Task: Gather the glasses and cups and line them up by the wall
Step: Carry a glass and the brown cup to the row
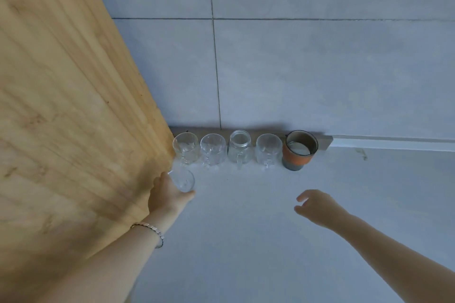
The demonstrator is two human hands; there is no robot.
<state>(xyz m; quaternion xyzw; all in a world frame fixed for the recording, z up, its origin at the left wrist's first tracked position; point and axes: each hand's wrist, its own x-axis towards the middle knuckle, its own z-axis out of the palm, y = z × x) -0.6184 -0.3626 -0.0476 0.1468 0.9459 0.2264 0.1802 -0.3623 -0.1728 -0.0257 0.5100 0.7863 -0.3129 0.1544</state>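
Note:
Along the base of the tiled wall stands a row: a clear stemmed glass, a cut-glass cup, a glass jar mug, another clear handled mug and an orange and grey cup. My left hand is wrapped around one more clear glass, just in front of the row's left end. Over the counter, my right hand hovers with fingers apart, holding nothing, below the orange cup.
A tall wooden panel rises on the left, touching the row's left end. The pale counter runs under both arms. A white ledge continues along the wall to the right.

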